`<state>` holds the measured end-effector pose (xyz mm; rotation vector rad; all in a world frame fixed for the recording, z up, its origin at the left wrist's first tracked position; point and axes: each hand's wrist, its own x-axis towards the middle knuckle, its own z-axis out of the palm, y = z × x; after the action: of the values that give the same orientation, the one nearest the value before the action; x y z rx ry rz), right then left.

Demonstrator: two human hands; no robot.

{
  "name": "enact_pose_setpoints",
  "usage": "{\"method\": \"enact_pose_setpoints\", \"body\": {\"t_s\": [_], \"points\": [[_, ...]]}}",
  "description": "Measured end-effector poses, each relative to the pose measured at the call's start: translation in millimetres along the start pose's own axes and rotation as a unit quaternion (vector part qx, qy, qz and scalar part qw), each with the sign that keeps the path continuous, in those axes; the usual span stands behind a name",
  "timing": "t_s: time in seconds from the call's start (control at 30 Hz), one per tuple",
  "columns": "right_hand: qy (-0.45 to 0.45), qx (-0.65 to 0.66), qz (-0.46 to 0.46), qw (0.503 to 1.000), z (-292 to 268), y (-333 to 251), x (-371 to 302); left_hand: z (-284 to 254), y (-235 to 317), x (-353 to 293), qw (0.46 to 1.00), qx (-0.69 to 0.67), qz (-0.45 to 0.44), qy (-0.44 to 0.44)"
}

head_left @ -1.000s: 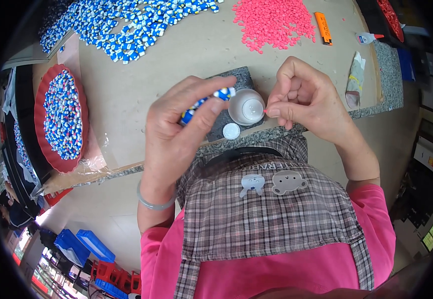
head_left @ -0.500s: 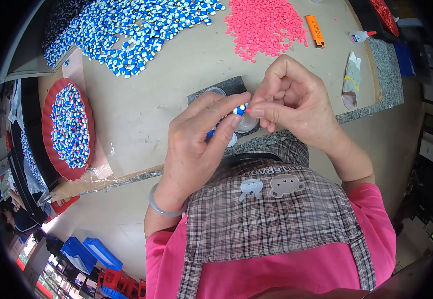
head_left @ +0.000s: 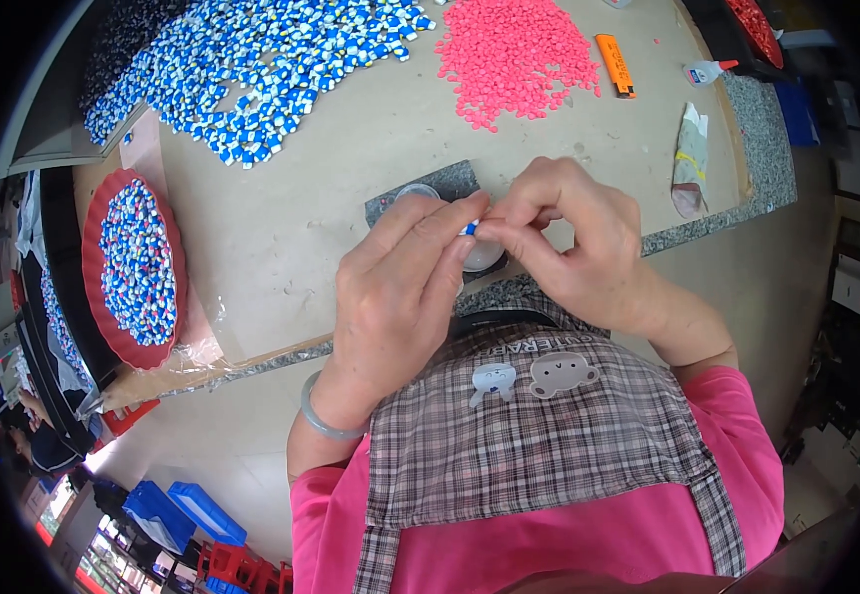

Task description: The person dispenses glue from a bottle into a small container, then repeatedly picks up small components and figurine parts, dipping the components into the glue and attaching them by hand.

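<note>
Between the fingertips of my left hand (head_left: 395,272) is a small blue-and-white plastic piece (head_left: 470,229). My right hand (head_left: 578,243) is closed in a pinch against that same piece, thumb and forefinger touching its right side; whatever lies inside the pinch is hidden. Both hands are held over a dark stone slab (head_left: 458,178) near the table's front edge. A small round clear dish (head_left: 417,191) rests on the slab, and a whitish rounded container (head_left: 484,257) shows partly under my hands.
Blue-and-white pieces (head_left: 282,79) lie heaped at the far left, beside a pink pile (head_left: 519,59). A red scalloped tray (head_left: 94,252) full of pieces stands left. Rightward lie an orange box cutter (head_left: 615,65), a glue bottle (head_left: 709,71) and a crumpled tube (head_left: 689,158).
My right fingers have come in against the blue-and-white piece. The pink bit that showed between my hands is now hidden. The view has shifted slightly.
</note>
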<state>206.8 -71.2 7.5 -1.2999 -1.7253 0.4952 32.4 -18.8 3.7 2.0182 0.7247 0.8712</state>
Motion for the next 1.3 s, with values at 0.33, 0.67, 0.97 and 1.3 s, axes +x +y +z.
{"method": "enact_pose_setpoints", "body": {"t_s": [0.33,0.67,0.97,1.3], "points": [[0.020,-0.109,0.135,0.985,-24.2,56.6,6.2,-30.1,-30.4,-11.4,0.846,-0.453,-0.273,0.073],[-0.003,-0.256,0.046,0.966,3.0,82.5,12.4,-45.2,-72.0,-8.8,0.628,-0.716,-0.271,0.142],[-0.100,-0.248,0.069,0.961,-4.9,75.2,22.3,-30.8,-103.3,91.9,0.991,0.125,-0.030,0.030],[-0.140,-0.195,0.048,0.969,-15.7,77.2,21.2,-5.5,-117.3,125.4,0.876,0.451,0.145,-0.090]]}}
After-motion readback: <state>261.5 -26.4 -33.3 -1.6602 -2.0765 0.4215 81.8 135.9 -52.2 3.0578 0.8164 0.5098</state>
